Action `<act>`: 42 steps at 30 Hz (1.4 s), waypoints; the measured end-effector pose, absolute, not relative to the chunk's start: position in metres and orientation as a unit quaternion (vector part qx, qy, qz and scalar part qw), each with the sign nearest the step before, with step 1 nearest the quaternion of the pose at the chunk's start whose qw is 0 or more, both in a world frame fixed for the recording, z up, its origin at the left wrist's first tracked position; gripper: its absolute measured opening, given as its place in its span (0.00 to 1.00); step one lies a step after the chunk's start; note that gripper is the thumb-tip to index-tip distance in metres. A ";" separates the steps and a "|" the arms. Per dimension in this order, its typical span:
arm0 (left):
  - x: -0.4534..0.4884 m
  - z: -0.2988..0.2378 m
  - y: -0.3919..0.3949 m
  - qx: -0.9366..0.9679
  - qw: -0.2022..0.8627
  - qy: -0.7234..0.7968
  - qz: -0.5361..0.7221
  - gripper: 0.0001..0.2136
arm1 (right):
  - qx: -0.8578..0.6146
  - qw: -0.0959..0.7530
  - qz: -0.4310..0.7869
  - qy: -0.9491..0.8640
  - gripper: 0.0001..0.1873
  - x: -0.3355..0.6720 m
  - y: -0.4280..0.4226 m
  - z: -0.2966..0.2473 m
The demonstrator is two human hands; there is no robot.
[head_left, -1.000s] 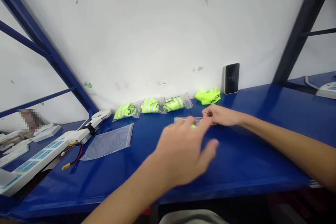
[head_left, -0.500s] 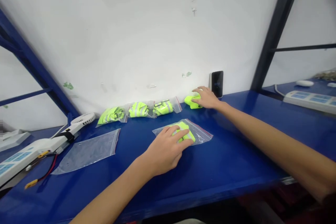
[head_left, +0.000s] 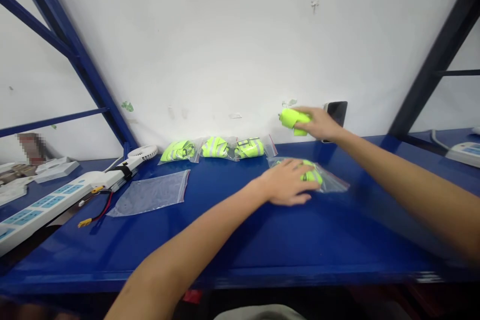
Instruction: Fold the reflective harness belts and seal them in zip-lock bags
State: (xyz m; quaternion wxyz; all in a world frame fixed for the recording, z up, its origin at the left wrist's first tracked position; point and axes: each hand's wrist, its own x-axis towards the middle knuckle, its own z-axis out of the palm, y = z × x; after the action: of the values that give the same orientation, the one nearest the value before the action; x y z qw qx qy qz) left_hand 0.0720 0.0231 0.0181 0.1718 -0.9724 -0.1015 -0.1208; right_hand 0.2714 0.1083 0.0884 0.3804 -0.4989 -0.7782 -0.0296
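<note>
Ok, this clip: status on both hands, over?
Right hand gripping neon vest bundle. Left hand flat on zip bag, neon fabric inside. Black device just behind right hand.

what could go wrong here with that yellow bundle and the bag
The right hand grips a loose neon yellow bundle right by the black device standing at the wall, so a careless move could knock the device over. The clear zip bag under the left hand lies on a glossy blue shelf, so it might slide, and the bundle inside it could shift.
</note>
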 end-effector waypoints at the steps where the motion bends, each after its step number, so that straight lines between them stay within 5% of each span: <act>1: 0.079 0.020 0.044 -0.970 0.194 -0.110 -0.101 0.20 | -0.458 0.415 -0.039 -0.785 0.29 0.262 0.098 0.103; 7: 0.096 0.028 0.095 -0.951 0.226 -0.147 -0.152 0.21 | -0.252 0.417 -0.141 -0.862 0.29 0.207 0.015 0.141; 14: -0.046 0.023 0.060 -0.941 0.184 -0.233 -0.163 0.16 | -0.262 0.431 -0.045 -0.862 0.33 0.200 -0.003 0.071; 18: -0.118 0.021 0.056 -0.883 0.099 -0.377 -0.260 0.18 | -0.244 0.229 0.063 -0.940 0.33 0.183 -0.003 0.025; 23: -0.115 0.025 0.053 -0.853 -0.011 -0.378 -0.361 0.16 | -0.280 0.132 0.130 -0.942 0.39 0.180 -0.018 0.024; 30: -0.083 0.025 0.037 -0.931 -0.031 -0.307 -0.196 0.18 | -0.335 0.304 0.113 -0.885 0.28 0.205 -0.005 0.030; 42: -0.075 0.024 0.027 -0.891 0.006 -0.365 -0.270 0.14 | -0.405 0.218 0.315 -0.830 0.29 0.190 -0.016 0.037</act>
State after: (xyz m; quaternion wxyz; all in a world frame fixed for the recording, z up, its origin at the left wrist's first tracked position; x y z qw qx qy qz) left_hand -0.0746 0.0272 0.0240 0.0056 -0.8908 -0.3654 -0.2702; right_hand 0.1897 -0.0164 0.0366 0.2185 -0.4049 -0.8301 0.3151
